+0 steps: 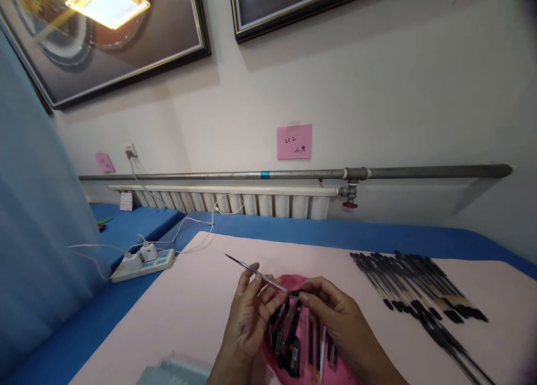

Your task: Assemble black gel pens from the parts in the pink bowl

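In the head view, the pink bowl point(291, 280) is cut off below, and both hands hide parts of its jumbled pens point(293, 334). Over its left rim, the left hand point(247, 312) grips a thin brush point(268, 280) between its fingers; above the bowl, the right hand point(342, 318) pinches a small dark piece point(295, 293), too blurred to identify. Right of the bowl, dark-tipped brushes point(403, 278) lie on the pink-covered surface point(184, 306); left, a power strip point(142, 266); beyond, a radiator point(251, 204) lines the wall point(377, 105).
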`<state>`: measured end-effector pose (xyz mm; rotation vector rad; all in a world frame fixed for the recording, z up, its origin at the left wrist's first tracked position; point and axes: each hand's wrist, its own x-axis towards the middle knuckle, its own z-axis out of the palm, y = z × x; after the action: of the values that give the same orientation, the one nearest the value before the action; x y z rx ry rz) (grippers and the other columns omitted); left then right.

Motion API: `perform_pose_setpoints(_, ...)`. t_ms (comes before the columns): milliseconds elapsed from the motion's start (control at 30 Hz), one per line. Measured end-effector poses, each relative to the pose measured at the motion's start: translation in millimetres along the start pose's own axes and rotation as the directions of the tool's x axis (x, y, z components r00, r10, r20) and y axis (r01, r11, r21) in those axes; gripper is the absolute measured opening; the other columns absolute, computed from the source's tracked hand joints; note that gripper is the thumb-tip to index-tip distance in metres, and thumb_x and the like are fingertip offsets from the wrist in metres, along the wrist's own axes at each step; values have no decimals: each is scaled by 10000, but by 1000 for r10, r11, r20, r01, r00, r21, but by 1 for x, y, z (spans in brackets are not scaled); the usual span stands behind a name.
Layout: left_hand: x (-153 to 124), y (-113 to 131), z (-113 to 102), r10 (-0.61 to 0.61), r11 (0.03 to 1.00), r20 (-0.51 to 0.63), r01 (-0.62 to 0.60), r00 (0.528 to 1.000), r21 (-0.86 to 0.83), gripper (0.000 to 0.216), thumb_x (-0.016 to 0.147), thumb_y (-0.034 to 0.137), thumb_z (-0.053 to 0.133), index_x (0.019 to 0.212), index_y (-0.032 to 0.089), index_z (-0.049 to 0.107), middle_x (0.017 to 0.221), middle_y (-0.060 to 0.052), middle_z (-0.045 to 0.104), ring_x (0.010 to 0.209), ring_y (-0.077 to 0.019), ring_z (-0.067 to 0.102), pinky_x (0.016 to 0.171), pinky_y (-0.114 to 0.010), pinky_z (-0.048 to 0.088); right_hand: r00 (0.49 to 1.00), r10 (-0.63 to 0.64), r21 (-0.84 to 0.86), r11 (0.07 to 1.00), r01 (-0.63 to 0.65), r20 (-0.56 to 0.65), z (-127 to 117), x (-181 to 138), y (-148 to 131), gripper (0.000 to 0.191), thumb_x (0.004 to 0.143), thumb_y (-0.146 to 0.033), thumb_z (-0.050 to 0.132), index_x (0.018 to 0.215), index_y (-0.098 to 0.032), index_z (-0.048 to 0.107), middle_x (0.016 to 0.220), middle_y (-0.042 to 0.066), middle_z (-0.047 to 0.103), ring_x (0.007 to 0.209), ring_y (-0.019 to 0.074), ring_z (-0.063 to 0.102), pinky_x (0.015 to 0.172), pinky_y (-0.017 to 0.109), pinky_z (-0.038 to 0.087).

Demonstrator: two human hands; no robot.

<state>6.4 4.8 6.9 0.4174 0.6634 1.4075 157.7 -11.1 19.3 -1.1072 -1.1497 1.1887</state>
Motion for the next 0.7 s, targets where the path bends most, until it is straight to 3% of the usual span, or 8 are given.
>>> perform_pose_setpoints(167, -1, -3, 3, -10, 1000, -7, 10, 1000, -17, 348, 771, 147, 647, 1046, 202, 442, 785, -53, 669, 832, -216, 678, 764, -374, 543, 998, 52, 41, 998, -51, -21, 4, -1, 2, 143, 617, -303, 679, 674, -186, 618, 631, -27, 584, 598, 128, 512, 554, 226, 424)
perform_pose_setpoints(500, -8, -3, 12, 20, 1000, -2, -20, 1000, -20, 353, 749, 158, 675, 1013, 200, 445, 771, -39, 671, 787, -196, 680, 787, -364, 539, 1000, -8, -5, 1000, 8, -31, 4, -2, 4, 141, 643, -322, 664, 674, -190, 623, 630, -18, 579, 570, 134, 511, 534, 247, 450)
perform_pose_setpoints(700, -9, -4, 13, 17, 999, 10, -17, 1000, -34, 350, 739, 160, 685, 991, 207, 447, 757, -27, 667, 800, -202, 680, 792, -366, 535, 998, -13, 54, 998, 16, -55, 5, -3, 3, 130, 637, -293, 686, 682, -186, 627, 638, -24, 583, 574, 124, 515, 533, 231, 447)
